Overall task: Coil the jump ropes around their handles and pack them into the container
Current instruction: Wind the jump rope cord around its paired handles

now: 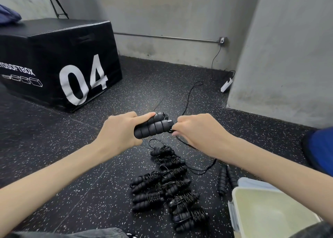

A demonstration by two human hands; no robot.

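My left hand (119, 130) grips a pair of black foam jump-rope handles (153, 127) held side by side above the floor. My right hand (196, 132) pinches the thin black rope (189, 95) right at the handles' far end; the rope trails away across the floor and loops back under my right wrist. Below my hands lie several coiled jump ropes (165, 185) in a loose pile. One uncoiled pair of handles (225, 179) lies to the right of the pile. The pale open container (266, 214) stands at the lower right, nothing visible inside it.
A black soft box marked 04 (59, 61) stands at the left on the speckled rubber floor. A grey concrete pillar (284, 54) rises at the right, with a white power strip (226, 85) at its foot. Blue fabric (320, 147) shows at the right edge.
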